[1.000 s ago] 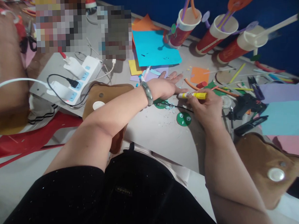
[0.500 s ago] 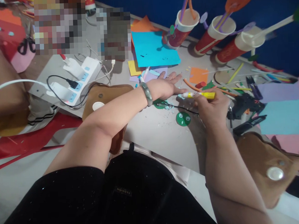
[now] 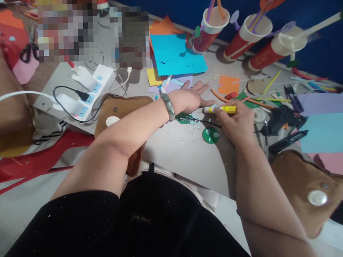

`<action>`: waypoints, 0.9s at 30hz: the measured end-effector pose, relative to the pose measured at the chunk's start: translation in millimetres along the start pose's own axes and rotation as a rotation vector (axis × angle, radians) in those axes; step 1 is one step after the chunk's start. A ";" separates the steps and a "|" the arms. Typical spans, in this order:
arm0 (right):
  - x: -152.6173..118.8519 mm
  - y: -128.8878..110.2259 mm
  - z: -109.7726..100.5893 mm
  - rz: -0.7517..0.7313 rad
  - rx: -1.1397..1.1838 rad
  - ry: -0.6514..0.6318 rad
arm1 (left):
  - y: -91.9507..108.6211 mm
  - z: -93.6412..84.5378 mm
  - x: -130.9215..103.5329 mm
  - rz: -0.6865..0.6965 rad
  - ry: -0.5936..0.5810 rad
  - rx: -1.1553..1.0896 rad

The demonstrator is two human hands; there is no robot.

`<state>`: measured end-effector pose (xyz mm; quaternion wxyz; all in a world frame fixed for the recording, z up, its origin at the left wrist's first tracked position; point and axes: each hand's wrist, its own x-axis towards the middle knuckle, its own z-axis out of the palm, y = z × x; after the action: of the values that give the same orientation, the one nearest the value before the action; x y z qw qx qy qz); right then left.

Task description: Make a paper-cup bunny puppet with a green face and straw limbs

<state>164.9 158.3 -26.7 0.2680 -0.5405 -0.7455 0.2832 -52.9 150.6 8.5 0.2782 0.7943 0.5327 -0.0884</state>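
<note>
My left hand (image 3: 191, 96) lies palm down on the grey table (image 3: 174, 147), its fingers spread, a bangle at the wrist. Between the fingers and thumb of my right hand (image 3: 235, 120) is a yellow and white marker (image 3: 220, 109), held nearly level, its white end pointing at my left thumb. Below the hands lies a green disc with eyes (image 3: 210, 135). Another green disc (image 3: 183, 118) is partly hidden under my left wrist, with dark thin strands and pale scraps beside it.
Red paper cups (image 3: 209, 33) stand along the blue wall. Blue paper (image 3: 177, 55) lies behind my left hand. A power strip (image 3: 95, 91) with cables is at left, black scissors (image 3: 29, 53) beyond it. At right are a black glue gun (image 3: 280, 121) and a brown cushion (image 3: 305, 191).
My right hand has moved left with the marker, whose white end is now closer to my left hand. A round clear object shows to the right of my right hand. My left hand stays put.
</note>
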 end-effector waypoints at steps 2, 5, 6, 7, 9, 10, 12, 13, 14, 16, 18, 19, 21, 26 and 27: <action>0.4 -0.8 -1.5 0.020 0.008 -0.016 | 7.3 -6.7 -7.6 -0.028 -0.028 0.008; 2.0 -0.1 -5.8 0.054 0.024 -0.023 | 10.5 -9.2 -10.7 -0.043 -0.015 -0.013; 2.8 0.5 -7.9 0.065 0.037 -0.010 | 9.6 -8.2 -9.6 -0.043 -0.006 -0.028; 3.6 1.0 -10.0 0.076 0.056 0.015 | 8.1 -6.6 -7.8 -0.043 -0.001 -0.038; 5.2 1.9 -13.7 0.094 0.099 0.093 | 4.4 -2.4 -3.2 -0.038 0.007 -0.040; 5.9 2.0 -14.6 0.097 0.111 0.125 | 2.7 -0.3 -1.0 -0.032 0.014 -0.033; 6.5 1.6 -14.3 0.086 0.104 0.164 | 0.2 2.9 2.2 -0.013 0.028 -0.020; 6.4 1.2 -13.0 0.073 0.091 0.168 | -0.4 3.9 3.1 -0.007 0.029 -0.015; 5.9 0.6 -11.2 0.059 0.079 0.163 | -0.7 4.4 3.5 -0.005 0.027 -0.010; 4.3 -0.2 -7.1 0.026 0.059 0.137 | -0.6 4.0 3.4 -0.009 0.014 0.000; 2.4 -0.8 -3.7 -0.001 0.032 0.087 | 0.2 2.4 2.1 -0.008 0.014 0.008; 1.7 -1.0 -2.5 -0.007 0.016 0.062 | 0.7 1.4 1.3 -0.007 0.011 0.011; 0.9 -2.0 -1.3 -0.004 -0.005 0.019 | 1.9 -0.8 -0.2 -0.006 0.000 0.006; 1.7 -9.5 -3.5 0.049 -0.016 -0.025 | 5.5 -3.7 -2.0 -0.018 -0.010 -0.016; 1.8 -10.8 -4.5 0.064 -0.011 -0.033 | 6.3 -4.0 -2.2 -0.018 -0.011 -0.011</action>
<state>160.5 157.8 -15.7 0.2434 -0.5609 -0.7337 0.2963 -48.8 149.2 15.0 0.2849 0.7875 0.5386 -0.0924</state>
